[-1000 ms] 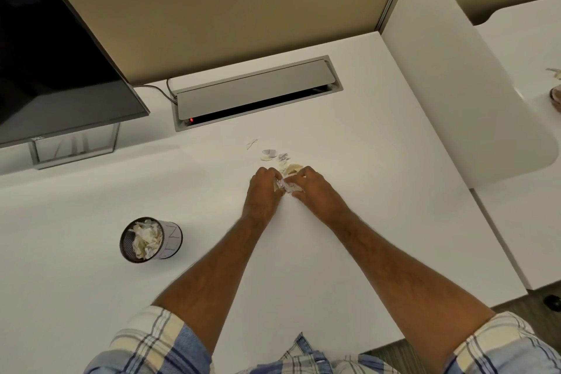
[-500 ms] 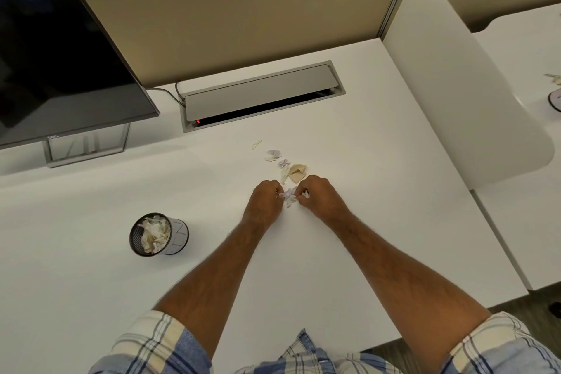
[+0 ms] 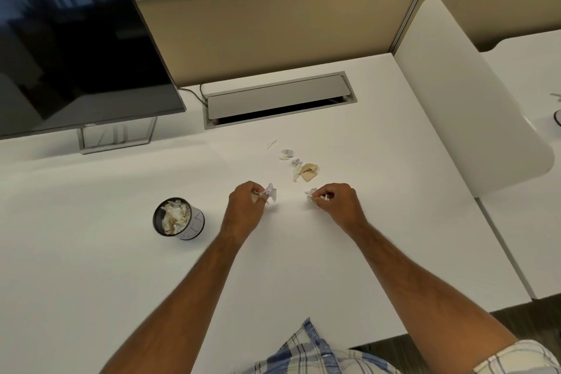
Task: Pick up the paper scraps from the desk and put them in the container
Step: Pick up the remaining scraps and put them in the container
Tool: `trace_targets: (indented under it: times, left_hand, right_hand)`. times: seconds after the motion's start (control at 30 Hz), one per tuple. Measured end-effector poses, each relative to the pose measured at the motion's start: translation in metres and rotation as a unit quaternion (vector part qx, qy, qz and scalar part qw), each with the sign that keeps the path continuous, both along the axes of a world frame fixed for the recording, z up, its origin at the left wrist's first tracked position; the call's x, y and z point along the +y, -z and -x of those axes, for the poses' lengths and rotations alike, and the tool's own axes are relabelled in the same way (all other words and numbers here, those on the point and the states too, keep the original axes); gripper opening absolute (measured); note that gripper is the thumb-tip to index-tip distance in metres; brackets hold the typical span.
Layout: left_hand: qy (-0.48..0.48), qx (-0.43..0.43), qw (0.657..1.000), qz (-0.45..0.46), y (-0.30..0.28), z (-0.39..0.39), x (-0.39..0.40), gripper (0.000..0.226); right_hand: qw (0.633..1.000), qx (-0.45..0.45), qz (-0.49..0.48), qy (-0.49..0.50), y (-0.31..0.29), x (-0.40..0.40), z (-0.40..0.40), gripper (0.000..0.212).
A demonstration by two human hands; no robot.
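On the white desk (image 3: 379, 222), my left hand (image 3: 247, 206) is closed on a crumpled white paper scrap (image 3: 270, 191). A short way to the right, my right hand (image 3: 338, 205) pinches another white scrap (image 3: 311, 192). Just beyond the hands lie several loose scraps: a tan folded piece (image 3: 308, 172), a small grey-white piece (image 3: 287, 154) and a thin sliver (image 3: 271, 143). The black mesh container (image 3: 177, 218) stands left of my left hand and holds crumpled paper.
A dark monitor (image 3: 76, 58) on a metal stand occupies the back left. A grey cable tray (image 3: 279, 99) is set into the desk behind the scraps. A white divider panel (image 3: 464, 94) borders the desk on the right, with a beige partition behind.
My hands were together over one scrap pile; they have moved apart, each now holding a scrap. The view has shifted so the container and scraps sit further right.
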State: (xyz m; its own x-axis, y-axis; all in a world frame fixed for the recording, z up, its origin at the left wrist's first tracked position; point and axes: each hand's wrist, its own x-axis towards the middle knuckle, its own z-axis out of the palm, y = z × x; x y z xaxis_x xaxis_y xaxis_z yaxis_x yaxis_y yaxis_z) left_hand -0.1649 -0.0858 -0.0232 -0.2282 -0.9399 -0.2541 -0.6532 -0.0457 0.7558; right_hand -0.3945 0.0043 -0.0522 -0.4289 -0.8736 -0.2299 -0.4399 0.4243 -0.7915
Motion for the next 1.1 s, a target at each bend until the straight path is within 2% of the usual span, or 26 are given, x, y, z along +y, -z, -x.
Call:
trace_targets:
  times: [0.13, 0.37, 0.5, 0.63, 0.77, 0.87, 1.03, 1.1]
  left_hand:
    - [-0.016, -0.003, 0.999, 0.039, -0.015, -0.036, 0.002, 0.005]
    - [0.041, -0.052, 0.99, 0.128, -0.031, -0.107, -0.009, 0.017]
    - [0.017, -0.082, 0.99, 0.117, -0.033, -0.148, -0.021, 0.015]
    - [0.035, -0.13, 0.985, 0.11, -0.036, -0.179, -0.031, 0.008]
    - [0.057, -0.191, 0.976, 0.083, -0.032, -0.19, -0.033, 0.016]
    - [0.061, -0.159, 0.982, 0.085, -0.028, -0.189, -0.028, 0.023]
    - [0.023, -0.089, 0.989, 0.113, -0.026, -0.192, -0.022, 0.056]
    - [0.022, -0.082, 0.989, 0.123, -0.025, -0.198, -0.02, 0.059]
  right_hand:
    - [0.999, -0.043, 0.008, 0.005, -0.005, 0.001, -0.014, 0.002]
    - [0.998, -0.058, 0.003, -0.021, -0.01, -0.001, -0.044, 0.003]
    - [0.998, -0.062, 0.003, -0.031, -0.013, -0.004, -0.061, 0.004]
    - [0.997, -0.053, 0.003, -0.048, -0.019, -0.011, -0.078, 0.004]
    - [0.996, -0.063, 0.013, -0.065, -0.027, -0.018, -0.097, 0.004]
    - [0.994, -0.063, 0.019, -0.083, -0.034, -0.024, -0.112, 0.006]
    - [0.991, -0.074, 0.042, -0.108, -0.044, -0.034, -0.138, 0.008]
    - [0.988, -0.082, 0.05, -0.12, -0.051, -0.041, -0.151, 0.007]
